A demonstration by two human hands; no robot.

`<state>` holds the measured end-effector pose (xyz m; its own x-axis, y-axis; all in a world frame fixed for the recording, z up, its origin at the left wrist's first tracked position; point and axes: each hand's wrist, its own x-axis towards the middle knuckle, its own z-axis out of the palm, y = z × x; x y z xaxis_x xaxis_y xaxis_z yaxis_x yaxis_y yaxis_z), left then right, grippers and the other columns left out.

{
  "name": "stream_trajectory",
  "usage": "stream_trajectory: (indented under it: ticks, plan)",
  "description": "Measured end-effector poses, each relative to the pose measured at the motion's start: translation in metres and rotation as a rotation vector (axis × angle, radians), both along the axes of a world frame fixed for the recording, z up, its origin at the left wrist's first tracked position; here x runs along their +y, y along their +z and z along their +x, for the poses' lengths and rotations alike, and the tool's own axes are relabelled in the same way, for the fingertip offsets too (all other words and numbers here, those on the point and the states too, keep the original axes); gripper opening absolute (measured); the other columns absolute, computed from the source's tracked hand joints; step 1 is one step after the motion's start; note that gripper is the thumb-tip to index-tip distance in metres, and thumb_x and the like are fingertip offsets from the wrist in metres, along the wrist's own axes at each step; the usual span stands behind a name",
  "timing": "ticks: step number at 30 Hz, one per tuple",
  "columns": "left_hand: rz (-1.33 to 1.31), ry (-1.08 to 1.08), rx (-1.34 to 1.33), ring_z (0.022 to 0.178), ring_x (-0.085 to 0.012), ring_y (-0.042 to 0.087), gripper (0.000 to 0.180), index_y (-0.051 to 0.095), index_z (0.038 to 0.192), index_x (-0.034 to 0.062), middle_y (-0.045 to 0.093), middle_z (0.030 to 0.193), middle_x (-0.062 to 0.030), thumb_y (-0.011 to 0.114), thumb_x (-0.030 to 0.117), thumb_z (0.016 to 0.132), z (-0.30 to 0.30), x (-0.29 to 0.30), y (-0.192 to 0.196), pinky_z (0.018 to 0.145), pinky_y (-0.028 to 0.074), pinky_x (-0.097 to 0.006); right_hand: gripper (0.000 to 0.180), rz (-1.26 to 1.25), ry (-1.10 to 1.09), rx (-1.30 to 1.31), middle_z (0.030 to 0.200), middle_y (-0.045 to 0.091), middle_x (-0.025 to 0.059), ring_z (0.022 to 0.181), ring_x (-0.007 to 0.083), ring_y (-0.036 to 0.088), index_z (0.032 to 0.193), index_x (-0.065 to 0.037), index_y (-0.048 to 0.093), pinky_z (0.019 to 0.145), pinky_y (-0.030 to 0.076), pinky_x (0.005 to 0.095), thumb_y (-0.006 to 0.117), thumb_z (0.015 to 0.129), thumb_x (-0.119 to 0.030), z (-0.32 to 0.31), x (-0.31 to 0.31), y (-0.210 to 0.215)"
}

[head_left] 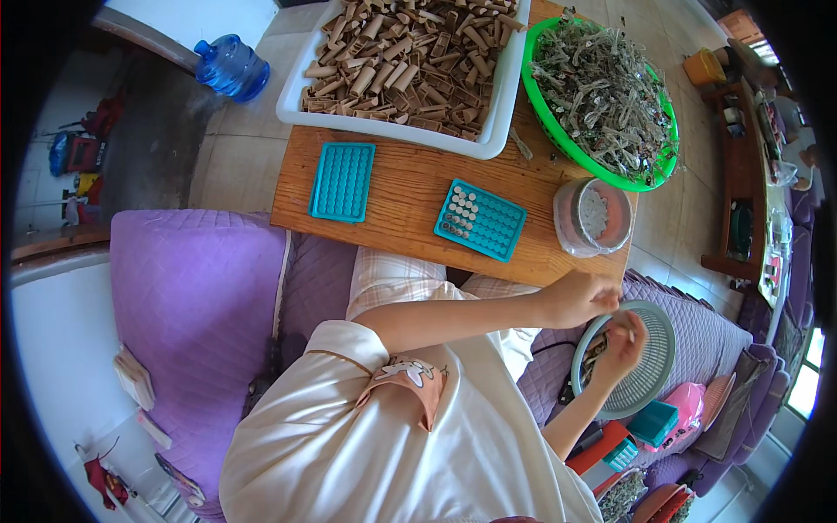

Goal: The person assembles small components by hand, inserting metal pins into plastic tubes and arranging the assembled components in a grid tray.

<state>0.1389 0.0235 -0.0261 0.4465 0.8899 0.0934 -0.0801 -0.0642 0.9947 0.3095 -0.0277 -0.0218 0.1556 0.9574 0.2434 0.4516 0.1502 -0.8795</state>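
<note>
My left hand point(579, 299) reaches across to the right, its fingers drawn together near the rim of a grey-green plastic basket point(652, 375). Just beside it my right hand point(619, 346) is closed over that basket, fingertips pinched around something small and pale that I cannot make out. Whatever the left fingers hold is hidden. Brownish pieces point(595, 356) lie in the basket, partly covered by my right hand. On the wooden table point(401, 174), a teal tray of round pockets point(497, 228) has several white and darker round pieces in its left part.
A stack of teal trays point(343, 183) lies on the table's left. A large white bin point(392, 127) of brown half-tubes and a green basket point(545, 122) of dried strips stand behind. A lined pail point(567, 222) holds white pieces. Purple seating point(192, 305) surrounds me.
</note>
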Motion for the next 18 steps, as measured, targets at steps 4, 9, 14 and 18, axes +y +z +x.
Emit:
stream_trajectory:
  ticks: [4, 9, 14, 18]
  plan:
    - [0.091, 0.415, 0.248, 0.071, -0.0278, 0.058, 0.013, 0.057, 0.087, 0.0059, 0.058, 0.079, -0.0138, 0.053, 0.013, 0.078, -0.029, 0.039, -0.006, 0.059, 0.044, -0.036, 0.025, -0.02, -0.583, 0.068, 0.087, 0.051, 0.0022, 0.067, 0.0075, 0.048, 0.102, -0.003, 0.049, 0.055, 0.037, 0.0173, 0.054, 0.081, -0.015, 0.061, -0.01, -0.011]
    - [0.366, 0.617, 0.869, 0.082, -0.0314, 0.053, 0.018, 0.055, 0.09, 0.0059, 0.049, 0.102, -0.0132, 0.05, 0.008, 0.072, -0.055, 0.084, -0.07, 0.064, 0.048, -0.04, 0.032, -0.136, -0.693, 0.305, 0.082, 0.048, 0.0005, 0.064, 0.0064, 0.046, 0.109, -0.007, 0.044, 0.051, 0.034, 0.0178, 0.053, 0.078, -0.007, 0.124, -0.034, -0.063]
    - [0.476, 0.587, 1.018, 0.085, -0.0316, 0.051, 0.019, 0.054, 0.091, 0.0053, 0.048, 0.101, -0.0152, 0.046, 0.008, 0.074, -0.058, 0.123, -0.102, 0.068, 0.047, -0.038, 0.043, -0.114, -0.697, 0.459, 0.085, 0.046, 0.0017, 0.065, 0.009, 0.048, 0.114, -0.009, 0.037, 0.05, 0.036, 0.0194, 0.051, 0.074, -0.001, 0.099, -0.015, -0.069]
    - [0.476, 0.549, 0.972, 0.086, -0.0309, 0.05, 0.016, 0.055, 0.085, 0.0033, 0.051, 0.09, -0.014, 0.044, 0.007, 0.074, -0.064, 0.128, -0.108, 0.069, 0.045, -0.039, 0.031, 0.038, -0.549, 0.286, 0.095, 0.048, 0.0033, 0.064, 0.0065, 0.045, 0.106, -0.004, 0.044, 0.05, 0.036, 0.0163, 0.047, 0.076, 0.001, 0.053, 0.005, -0.05]
